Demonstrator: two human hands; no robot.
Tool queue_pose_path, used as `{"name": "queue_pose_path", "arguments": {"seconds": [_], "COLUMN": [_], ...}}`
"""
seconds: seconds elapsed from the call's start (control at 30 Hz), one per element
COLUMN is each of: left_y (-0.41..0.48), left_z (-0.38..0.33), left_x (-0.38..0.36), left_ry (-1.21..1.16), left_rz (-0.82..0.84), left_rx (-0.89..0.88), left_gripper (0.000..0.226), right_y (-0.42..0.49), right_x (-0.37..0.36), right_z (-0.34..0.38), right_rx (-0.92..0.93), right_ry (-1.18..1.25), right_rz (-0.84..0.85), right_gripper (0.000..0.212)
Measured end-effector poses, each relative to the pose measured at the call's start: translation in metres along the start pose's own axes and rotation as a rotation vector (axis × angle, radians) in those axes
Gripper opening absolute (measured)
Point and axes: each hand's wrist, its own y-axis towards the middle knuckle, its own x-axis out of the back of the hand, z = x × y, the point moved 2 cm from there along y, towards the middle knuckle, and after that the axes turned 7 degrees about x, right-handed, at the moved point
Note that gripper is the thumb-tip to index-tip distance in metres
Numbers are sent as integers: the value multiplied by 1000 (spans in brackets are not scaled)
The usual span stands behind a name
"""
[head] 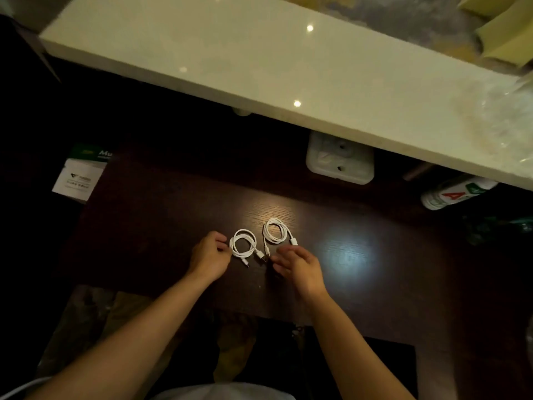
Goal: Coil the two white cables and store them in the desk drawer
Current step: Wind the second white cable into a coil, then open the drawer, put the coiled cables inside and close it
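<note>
White coiled cables (244, 231), plugs (261, 254) nearward

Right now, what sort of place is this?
Probably a home or hotel desk nook: dark wood desktop, white power socket behind it, pale stone ledge above.

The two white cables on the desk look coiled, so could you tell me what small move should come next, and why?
Probably close the left hand on the left coil and lift it. Its fingertips sit at that coil's rim, both coils lie side by side on the desk, and the right hand hovers open beside the right coil, so picking them up seems due.
</note>
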Motion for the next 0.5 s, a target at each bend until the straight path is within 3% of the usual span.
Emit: {"name": "queue_pose_path", "arguments": {"seconds": [0.1, 0.23, 0.5], "left_y": [-14, -37, -110], "left_z": [1, -1, 12], "left_x": [3, -5, -29], "left_ry": [59, 166, 527], "left_rz": [-47, 60, 161], "left_rx": [-79, -154, -292], "left_gripper": [19, 13, 13], "right_y": [-22, -50, -91], "right_x": [32, 59, 101], "right_z": [-12, -39, -64], "right_rx": [-24, -88, -103], "right_ry": [-29, -188, -635], "right_rz": [-116, -165, 196], "right_gripper": [17, 16, 16]}}
